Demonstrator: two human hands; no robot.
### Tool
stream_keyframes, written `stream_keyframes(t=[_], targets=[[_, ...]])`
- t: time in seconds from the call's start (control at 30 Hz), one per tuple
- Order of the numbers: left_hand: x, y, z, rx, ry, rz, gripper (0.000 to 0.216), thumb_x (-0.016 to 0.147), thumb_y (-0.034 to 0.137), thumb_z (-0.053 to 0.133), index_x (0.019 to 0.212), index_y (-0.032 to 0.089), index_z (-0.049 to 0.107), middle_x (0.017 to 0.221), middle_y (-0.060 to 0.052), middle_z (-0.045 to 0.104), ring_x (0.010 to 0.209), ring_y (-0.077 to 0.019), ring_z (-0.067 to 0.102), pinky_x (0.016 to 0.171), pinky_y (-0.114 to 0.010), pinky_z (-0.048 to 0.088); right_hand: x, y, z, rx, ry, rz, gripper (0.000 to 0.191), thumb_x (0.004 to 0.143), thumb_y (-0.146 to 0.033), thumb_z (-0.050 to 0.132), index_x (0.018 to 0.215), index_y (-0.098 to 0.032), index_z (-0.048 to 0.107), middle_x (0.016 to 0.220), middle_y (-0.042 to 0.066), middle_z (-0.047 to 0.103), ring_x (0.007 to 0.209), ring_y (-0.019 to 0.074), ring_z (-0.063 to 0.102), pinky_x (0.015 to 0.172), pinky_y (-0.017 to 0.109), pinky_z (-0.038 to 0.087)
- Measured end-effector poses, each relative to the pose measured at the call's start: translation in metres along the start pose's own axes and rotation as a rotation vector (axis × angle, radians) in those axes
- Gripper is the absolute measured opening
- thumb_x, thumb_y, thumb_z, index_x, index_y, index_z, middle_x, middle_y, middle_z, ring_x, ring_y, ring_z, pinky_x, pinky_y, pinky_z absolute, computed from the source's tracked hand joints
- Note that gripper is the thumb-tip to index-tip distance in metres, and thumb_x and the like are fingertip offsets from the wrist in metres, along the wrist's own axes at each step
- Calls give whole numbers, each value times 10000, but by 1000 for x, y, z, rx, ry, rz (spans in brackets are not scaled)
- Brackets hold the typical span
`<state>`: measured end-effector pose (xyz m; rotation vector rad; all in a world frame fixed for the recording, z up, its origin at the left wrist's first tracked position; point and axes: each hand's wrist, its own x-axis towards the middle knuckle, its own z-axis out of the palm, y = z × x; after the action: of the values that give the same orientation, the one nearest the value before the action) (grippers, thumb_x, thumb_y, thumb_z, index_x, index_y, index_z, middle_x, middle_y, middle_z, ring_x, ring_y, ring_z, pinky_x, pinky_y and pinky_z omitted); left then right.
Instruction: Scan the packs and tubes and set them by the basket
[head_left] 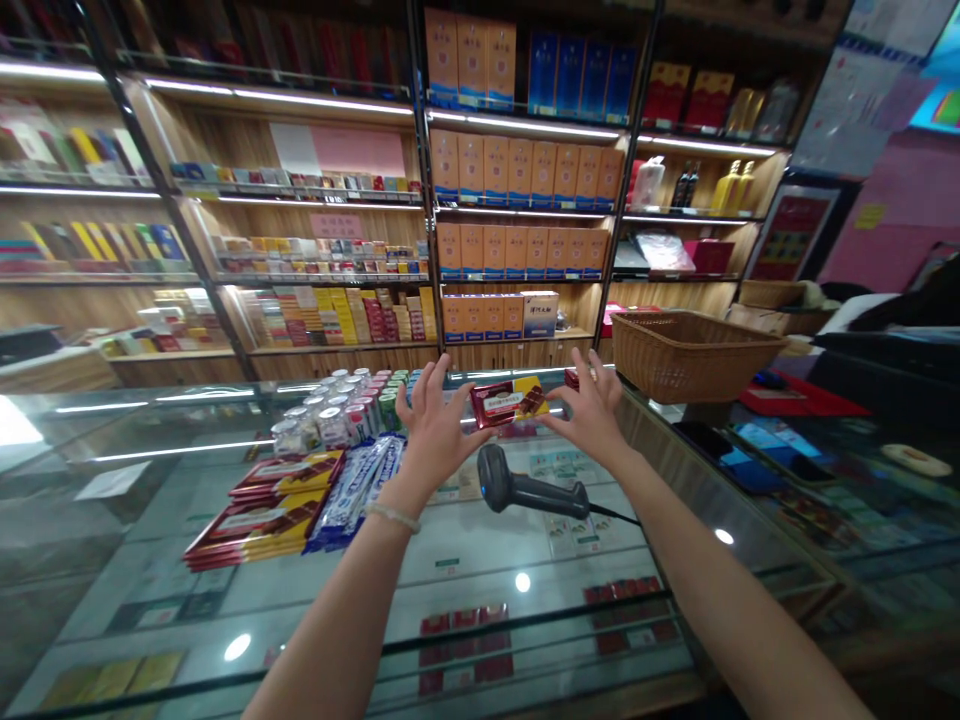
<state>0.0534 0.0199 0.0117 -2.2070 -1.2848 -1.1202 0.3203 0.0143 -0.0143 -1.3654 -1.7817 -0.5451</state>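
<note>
A red and yellow chocolate bar (510, 401) is held up over the glass counter (480, 560) between both hands. My left hand (433, 423) pinches its left end with thumb and fingers, the other fingers spread. At the bar's right end, my right hand (592, 408) grips in the same way. A black barcode scanner (525, 489) lies on the glass just below the hands.
Stacks of chocolate bars (262, 515) and blue-white packs (358, 487) lie at the left on the counter, small cans (341, 410) behind them. A wicker basket (686, 352) stands at the right. Shelves of boxed goods (517, 240) fill the back wall.
</note>
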Motion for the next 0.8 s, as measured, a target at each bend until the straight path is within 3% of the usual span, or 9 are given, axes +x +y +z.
stream_keyframes(t=[0.2,0.4,0.6,0.8], targets=[[7,2,5,18,31,-10,560,783,500,833,1259,235,704,1688,-219,349,1557,-448,290,1228,-730,102,9,-7,3,-26,-62,48,232,919,-462,733,963,-244,801,1738,83,286,1605,393,161,1204,733,164],[30,7,7,16,68,-8,533,797,489,815,1257,238,714,1687,-207,355,1549,-442,310,1238,-725,90,26,1,-1,-33,-21,38,220,959,-437,680,970,-263,813,1716,79,342,1590,380,219,1198,739,175],[55,28,19,7,30,-7,537,813,518,797,1255,225,713,1693,-212,337,1548,-441,311,1236,-736,116,36,30,-14,-74,-38,64,212,963,-407,662,1013,-275,820,1701,72,373,1582,364,241,1217,714,160],[77,63,49,-33,-5,1,539,794,524,823,1230,222,720,1676,-219,361,1541,-435,327,1222,-739,175,31,73,-30,-132,23,68,206,971,-393,648,1038,-292,814,1681,73,408,1567,371,258,1201,726,177]])
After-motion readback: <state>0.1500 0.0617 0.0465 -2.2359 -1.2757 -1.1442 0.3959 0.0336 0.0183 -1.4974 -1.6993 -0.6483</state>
